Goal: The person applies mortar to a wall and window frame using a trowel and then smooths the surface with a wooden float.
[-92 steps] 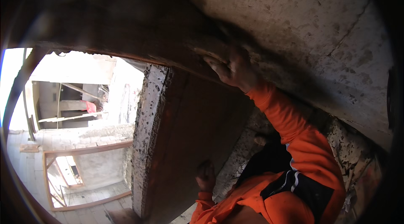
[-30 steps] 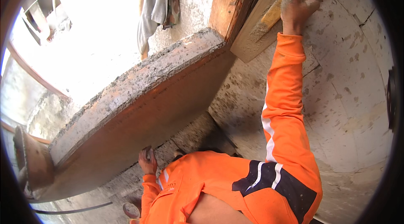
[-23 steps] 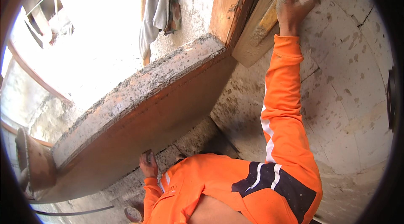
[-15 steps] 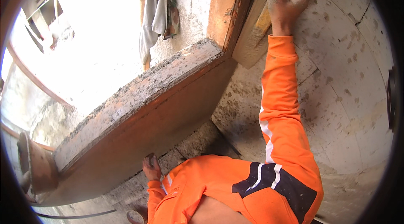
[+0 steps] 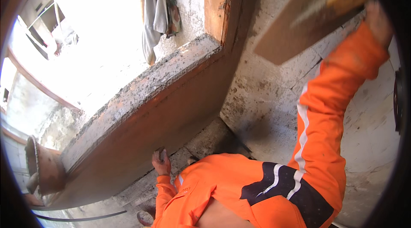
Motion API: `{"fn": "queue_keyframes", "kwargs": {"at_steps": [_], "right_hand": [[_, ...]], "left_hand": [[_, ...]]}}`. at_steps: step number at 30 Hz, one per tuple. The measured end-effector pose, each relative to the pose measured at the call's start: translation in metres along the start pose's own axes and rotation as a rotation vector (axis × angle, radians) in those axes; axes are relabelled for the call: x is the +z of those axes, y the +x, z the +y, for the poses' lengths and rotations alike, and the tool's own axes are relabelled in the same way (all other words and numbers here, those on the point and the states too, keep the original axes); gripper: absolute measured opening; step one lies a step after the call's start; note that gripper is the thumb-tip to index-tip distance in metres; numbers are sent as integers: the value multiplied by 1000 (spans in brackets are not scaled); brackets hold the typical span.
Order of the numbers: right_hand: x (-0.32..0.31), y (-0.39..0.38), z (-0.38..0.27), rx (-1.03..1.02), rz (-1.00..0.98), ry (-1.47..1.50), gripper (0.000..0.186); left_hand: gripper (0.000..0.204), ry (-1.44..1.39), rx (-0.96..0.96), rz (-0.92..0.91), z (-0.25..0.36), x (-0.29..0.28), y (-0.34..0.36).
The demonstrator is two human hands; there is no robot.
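My right hand (image 5: 379, 24), at the upper right, grips the yellow wooden handle of a long plastering float (image 5: 295, 26). The float is blurred, and its flat board slants down to the left in front of the block wall (image 5: 274, 86). A gap shows between the board's lower end and the window frame. My left hand (image 5: 162, 163) is low in the middle, near the smooth wet-looking face under the window sill (image 5: 145, 142). Its fingers are curled around something dark and small that I cannot make out.
The rough, mortar-spattered window ledge (image 5: 141, 86) runs diagonally to a wooden frame (image 5: 215, 9). A grey cloth (image 5: 155, 18) hangs beside the opening. At the left stands a dirty bucket (image 5: 49, 170). A round container (image 5: 145, 217) and a black strip (image 5: 85, 219) lie low down.
My right hand has swung the float right, away from the window frame and the corner. My left hand has shifted slightly right and up, and the view has moved a little.
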State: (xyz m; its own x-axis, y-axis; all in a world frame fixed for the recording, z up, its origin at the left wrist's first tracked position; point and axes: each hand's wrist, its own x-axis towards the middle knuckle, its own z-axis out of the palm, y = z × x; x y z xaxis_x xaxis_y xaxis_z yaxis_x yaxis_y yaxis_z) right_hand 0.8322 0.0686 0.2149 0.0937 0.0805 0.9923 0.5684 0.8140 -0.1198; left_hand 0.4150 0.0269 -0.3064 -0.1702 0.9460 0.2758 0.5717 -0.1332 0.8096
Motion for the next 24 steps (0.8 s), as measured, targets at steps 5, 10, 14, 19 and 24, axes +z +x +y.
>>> {"fn": "queue_keyframes", "kwargs": {"at_steps": [5, 10, 14, 19, 24], "right_hand": [[-7, -143, 35, 510, 252, -20, 33], [-4, -281, 99, 708, 306, 321, 35], [-28, -290, 154, 649, 311, 586, 54], [-25, -195, 151, 852, 240, 393, 41], [-12, -149, 161, 612, 225, 342, 41]], "left_hand": [[14, 57, -15, -53, -10, 4, -23], [11, 162, 126, -107, 29, 9, -23], [11, 210, 104, -40, 44, 8, -31], [11, 212, -31, 94, 62, 13, -67], [11, 229, -180, 177, 58, 17, -106]]}}
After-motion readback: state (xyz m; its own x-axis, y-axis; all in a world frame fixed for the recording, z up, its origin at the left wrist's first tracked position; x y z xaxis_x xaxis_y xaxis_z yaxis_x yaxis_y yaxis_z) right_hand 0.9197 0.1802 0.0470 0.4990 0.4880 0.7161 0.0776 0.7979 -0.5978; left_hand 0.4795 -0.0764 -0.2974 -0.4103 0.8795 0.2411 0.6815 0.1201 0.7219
